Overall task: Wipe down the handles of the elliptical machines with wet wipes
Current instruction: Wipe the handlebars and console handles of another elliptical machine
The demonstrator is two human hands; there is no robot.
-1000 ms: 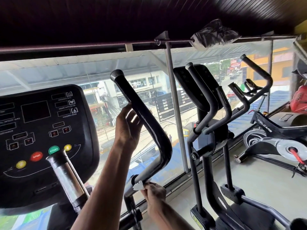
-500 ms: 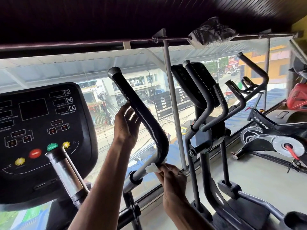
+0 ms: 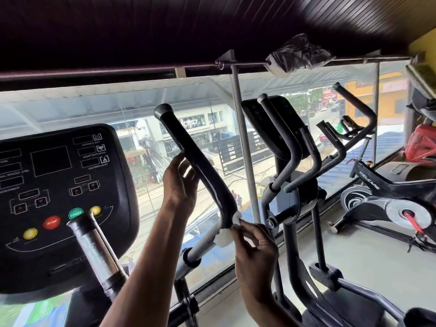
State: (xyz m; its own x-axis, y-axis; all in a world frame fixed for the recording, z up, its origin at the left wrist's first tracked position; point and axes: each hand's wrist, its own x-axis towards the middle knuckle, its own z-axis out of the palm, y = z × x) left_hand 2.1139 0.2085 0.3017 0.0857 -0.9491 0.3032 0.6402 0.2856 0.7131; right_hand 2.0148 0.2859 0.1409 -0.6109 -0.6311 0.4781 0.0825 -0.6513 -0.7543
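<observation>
With the handle (image 3: 200, 161) steadied by the left hand (image 3: 180, 187), fingers straight against it, the wipe (image 3: 225, 238), pinched at the bend by the right hand (image 3: 256, 253), is best wrapped round and drawn upward.

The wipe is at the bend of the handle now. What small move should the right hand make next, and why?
Probably slide the wet wipe up the black handle toward the left hand. The right hand pinches it at the bend, and the whole grip lies above it.
</observation>
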